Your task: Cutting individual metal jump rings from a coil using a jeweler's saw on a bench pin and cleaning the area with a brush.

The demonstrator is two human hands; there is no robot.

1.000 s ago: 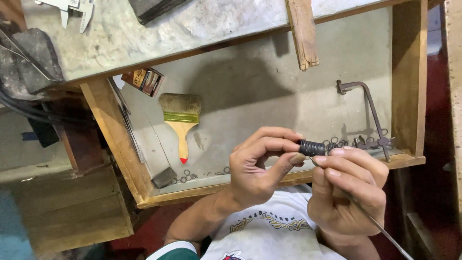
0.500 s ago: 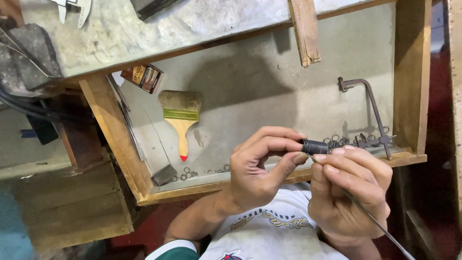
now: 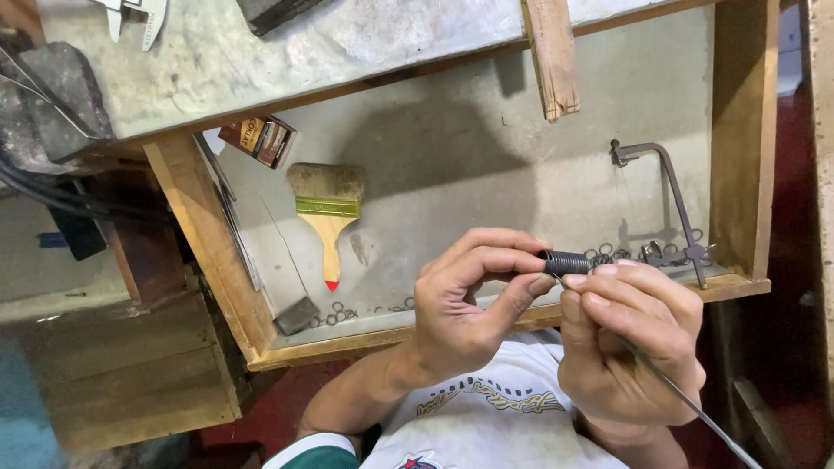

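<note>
Head view: the left hand [image 3: 460, 317] and the right hand [image 3: 630, 343] meet above the front edge of an open wooden drawer [image 3: 743, 130], which is pulled out from under the desk [image 3: 287, 52]. The left-hand fingers [image 3: 512, 260] are closed together on a dark coiled wire spring [image 3: 566, 261], with the thumb pressed against the near end of the coil and the index finger curled over its top. The right-hand fingers [image 3: 638, 278] are clamped on the other end of the coil and on a thin metal rod [image 3: 686, 399]; the rod runs from the coil down past the right palm toward the lower right corner of the frame. The coil lies roughly level, between the two hands, just above the front rail of the drawer. Inside the drawer, a flat paintbrush [image 3: 328, 213] with a wooden handle, a green ferrule band and a red handle tip lies near the left wall, bristles toward the back. A small brown box [image 3: 259, 139] rests at the back left corner. A metal saw frame [image 3: 665, 208] lies along the right wall. Small wire rings [image 3: 334, 313] are scattered along the front edge, at the left and near the saw frame. A small dark block [image 3: 297, 314] sits at the front left corner. A wooden peg [image 3: 552, 56] projects from the desk edge over the drawer.
</note>
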